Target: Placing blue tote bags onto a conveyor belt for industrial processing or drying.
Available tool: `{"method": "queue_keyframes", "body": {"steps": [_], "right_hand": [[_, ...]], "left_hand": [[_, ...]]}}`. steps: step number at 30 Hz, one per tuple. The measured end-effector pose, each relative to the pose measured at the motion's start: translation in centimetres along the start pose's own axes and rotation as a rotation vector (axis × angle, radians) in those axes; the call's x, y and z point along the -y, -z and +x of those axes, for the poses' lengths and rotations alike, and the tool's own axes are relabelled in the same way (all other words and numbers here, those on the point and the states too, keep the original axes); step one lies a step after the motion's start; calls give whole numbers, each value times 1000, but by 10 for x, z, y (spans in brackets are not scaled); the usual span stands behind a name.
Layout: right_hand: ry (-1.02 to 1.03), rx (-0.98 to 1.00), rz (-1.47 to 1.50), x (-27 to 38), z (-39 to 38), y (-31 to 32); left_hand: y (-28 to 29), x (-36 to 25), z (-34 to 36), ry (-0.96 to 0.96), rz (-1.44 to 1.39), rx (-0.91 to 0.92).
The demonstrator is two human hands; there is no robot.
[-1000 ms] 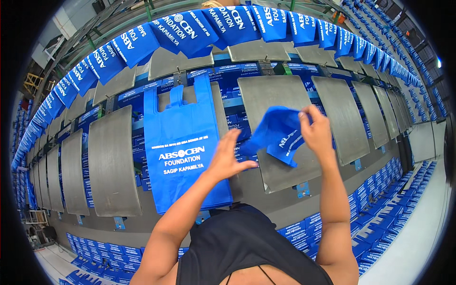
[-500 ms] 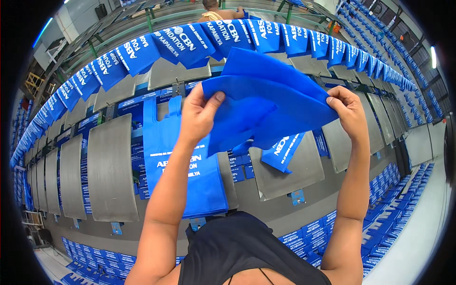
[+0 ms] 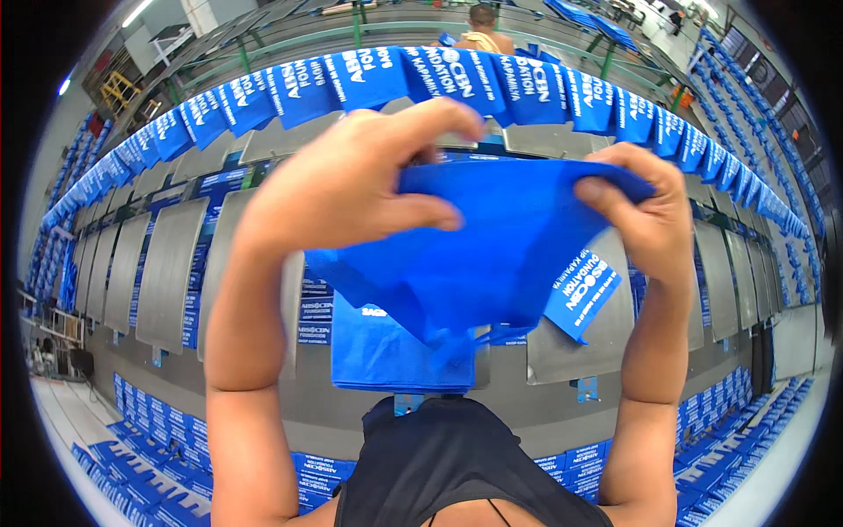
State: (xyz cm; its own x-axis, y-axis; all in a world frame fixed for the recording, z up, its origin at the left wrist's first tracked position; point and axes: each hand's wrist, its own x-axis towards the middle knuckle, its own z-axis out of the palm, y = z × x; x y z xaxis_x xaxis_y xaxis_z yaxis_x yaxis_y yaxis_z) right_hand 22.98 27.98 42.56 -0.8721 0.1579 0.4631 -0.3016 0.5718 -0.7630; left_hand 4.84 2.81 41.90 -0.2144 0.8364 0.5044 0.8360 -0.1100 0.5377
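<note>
A blue fabric bag (image 3: 500, 246) hangs in front of me, its plain side facing me and its lower end loose. My right hand (image 3: 650, 211) pinches its upper right corner between thumb and fingers. By the bag's upper left edge, my left hand (image 3: 342, 180) has its thumb and fingers spread apart, slightly blurred. Below, another blue bag (image 3: 399, 362) with white print lies flat over a grey board, partly covered by the raised bag. A printed blue bag part (image 3: 587, 299) shows at the right, on a neighbouring board.
Grey flat boards (image 3: 173, 277) stand in a row to both sides. Printed blue bags (image 3: 369, 77) hang in a curved line beyond my hands. Many more blue printed pieces (image 3: 325, 474) lie below the boards. A person (image 3: 483, 35) is at the far side, near green metal frames.
My left hand has let go of the bag's left edge and come up closer to the view with fingers spread. The right hand keeps its corner. The whole view has shifted slightly.
</note>
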Motion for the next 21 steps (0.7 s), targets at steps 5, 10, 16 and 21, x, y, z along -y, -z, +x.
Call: {"method": "queue_keyframes", "body": {"steps": [5, 10, 16, 21], "right_hand": [[77, 110, -344, -72, 63, -25], [-243, 46, -567, -186, 147, -55], [135, -389, -684, -95, 191, 3], [377, -491, -582, -36, 107, -15]], "left_hand": [[69, 104, -36, 417, 189, 379], [77, 228, -16, 494, 358, 223], [148, 191, 33, -35, 555, -603], [138, 110, -47, 166, 184, -663]]}}
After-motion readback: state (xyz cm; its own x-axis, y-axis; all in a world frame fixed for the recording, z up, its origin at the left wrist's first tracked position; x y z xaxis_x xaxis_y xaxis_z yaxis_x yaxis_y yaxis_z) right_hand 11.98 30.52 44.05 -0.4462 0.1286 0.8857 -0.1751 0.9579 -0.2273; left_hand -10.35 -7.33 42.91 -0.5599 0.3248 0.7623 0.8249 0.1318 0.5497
